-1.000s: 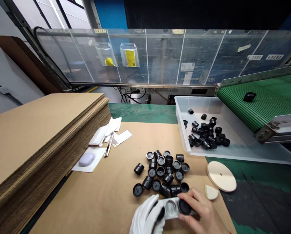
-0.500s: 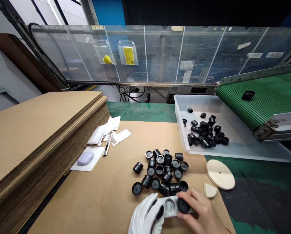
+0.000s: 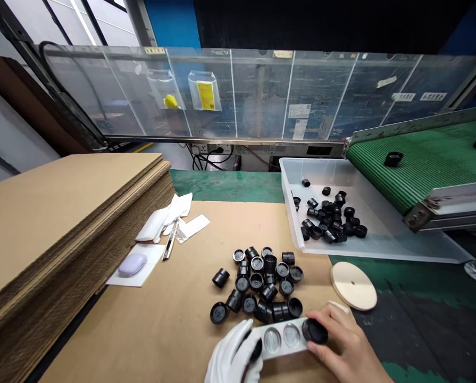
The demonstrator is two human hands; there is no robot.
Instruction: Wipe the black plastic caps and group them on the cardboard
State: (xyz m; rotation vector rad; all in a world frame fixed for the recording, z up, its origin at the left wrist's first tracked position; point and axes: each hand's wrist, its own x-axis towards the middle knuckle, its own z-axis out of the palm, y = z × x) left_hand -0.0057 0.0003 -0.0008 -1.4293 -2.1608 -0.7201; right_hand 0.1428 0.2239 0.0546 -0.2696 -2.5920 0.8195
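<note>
A pale flat strip (image 3: 281,340) with round, clear-looking recesses is held between my hands at the bottom centre. My left hand (image 3: 234,355), in a white glove, curls around its left end; a black cap (image 3: 256,350) shows between the gloved fingers. Bare, my right hand (image 3: 347,343) pinches another black cap (image 3: 315,331) at the strip's right end, thumb below and fingers above. Two round recesses lie uncovered between the hands. Just beyond the strip, a loose cluster of black caps (image 3: 269,263) rests on the cardboard, some upright, some on their sides.
Ahead right, a translucent tray (image 3: 385,247) holds many black caps below a green conveyor belt (image 3: 429,146) carrying two more. A round cream disc (image 3: 353,285) lies right. Stacked cardboard (image 3: 74,181), white gloves (image 3: 153,223), a knife (image 3: 169,242) and a lilac case (image 3: 132,264) are left.
My right hand has moved right with its cap, and a second recess on the strip now shows. Another cap has come into view on the conveyor. The view has shifted slightly.
</note>
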